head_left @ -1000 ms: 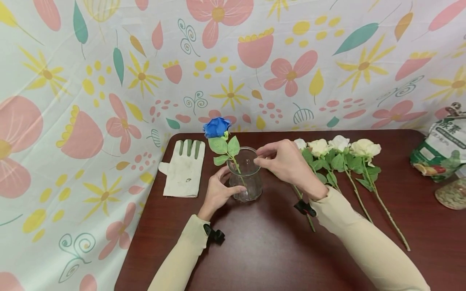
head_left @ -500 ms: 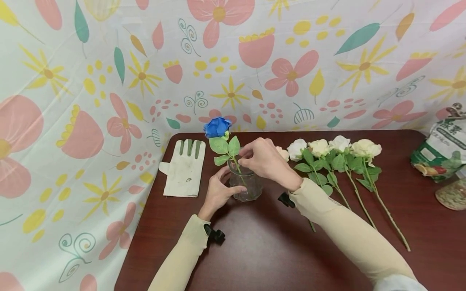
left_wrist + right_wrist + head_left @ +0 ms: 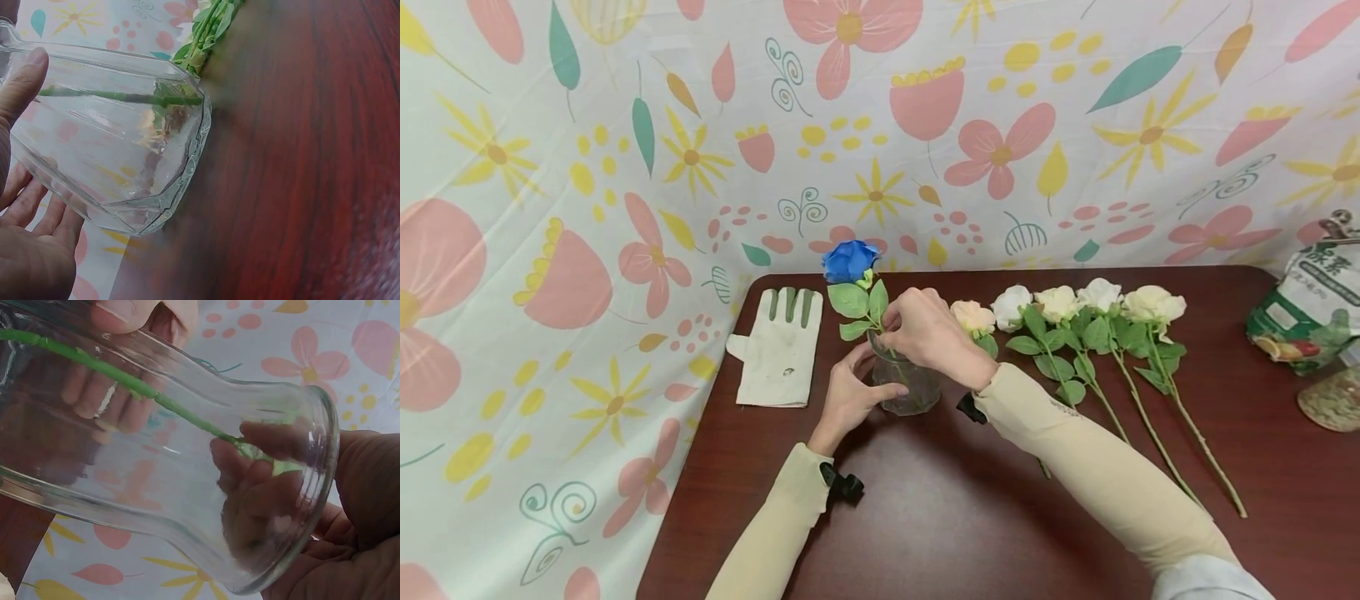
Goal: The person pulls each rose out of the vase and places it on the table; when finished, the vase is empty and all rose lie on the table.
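A clear glass vase [image 3: 912,393] stands on the table with a blue artificial rose [image 3: 850,262] in it. The bloom leans left above the rim, its green stem [image 3: 119,375] slanting down inside the glass. My left hand [image 3: 847,397] grips the vase from the left, thumb on the near side and fingers round the far side. At the vase mouth, my right hand [image 3: 936,335] pinches the rose's stem just below its leaves. That hand covers much of the rim in the head view; through the glass in the right wrist view, its fingertips [image 3: 250,475] show around the stem.
To the right lie a peach rose [image 3: 973,318] and several white and cream roses [image 3: 1153,307], stems toward me. A white work glove [image 3: 778,350] lies left of the vase. A green-and-white bag [image 3: 1311,300] and a jar [image 3: 1330,402] stand far right.
My right hand has moved left from the vase's right rim to the rose's stem and taken hold of it, uncovering the peach rose. My left hand has stayed on the vase.
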The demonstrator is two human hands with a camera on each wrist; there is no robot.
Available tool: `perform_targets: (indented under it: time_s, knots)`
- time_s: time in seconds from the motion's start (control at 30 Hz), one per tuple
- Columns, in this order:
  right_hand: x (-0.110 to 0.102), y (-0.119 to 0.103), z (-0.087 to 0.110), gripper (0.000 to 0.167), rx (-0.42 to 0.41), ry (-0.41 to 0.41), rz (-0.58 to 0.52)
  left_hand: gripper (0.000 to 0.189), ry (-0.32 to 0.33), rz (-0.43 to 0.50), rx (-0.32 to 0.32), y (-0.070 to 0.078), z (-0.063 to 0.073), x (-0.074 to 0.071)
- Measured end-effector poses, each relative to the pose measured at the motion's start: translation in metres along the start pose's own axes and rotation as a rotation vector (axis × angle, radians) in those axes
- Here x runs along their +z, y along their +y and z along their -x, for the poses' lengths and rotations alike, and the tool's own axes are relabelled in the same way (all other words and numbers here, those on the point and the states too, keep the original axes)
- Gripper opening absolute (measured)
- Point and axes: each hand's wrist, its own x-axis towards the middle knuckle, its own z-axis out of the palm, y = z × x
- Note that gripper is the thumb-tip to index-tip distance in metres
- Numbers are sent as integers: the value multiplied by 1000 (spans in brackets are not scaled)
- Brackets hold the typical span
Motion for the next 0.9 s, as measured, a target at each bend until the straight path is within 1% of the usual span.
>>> perform_targets:
  time_s: [0.27, 0.43, 0.6, 0.67, 0.77, 0.9]
  knots:
    - [2, -1, -2, 31, 41, 16, 15, 83, -3, -8, 5, -1, 0, -2]
    - [4, -1, -1, 38, 37, 43, 16, 82, -2, -16, 6, -1, 0, -1]
    - [6, -1, 0, 45, 18, 78, 14, 82, -1, -25, 23, -1, 0, -1]
    - [6, -2, 0, 45, 14, 89, 12, 81, 3, -28, 25, -2, -1, 0]
    - [7, -3, 0, 37, 15, 103, 2, 79, 8, -22, 23, -2, -1, 0]
    - [7, -2, 0, 34, 18, 116, -4, 72, 7, -10, 27, -1, -1, 2]
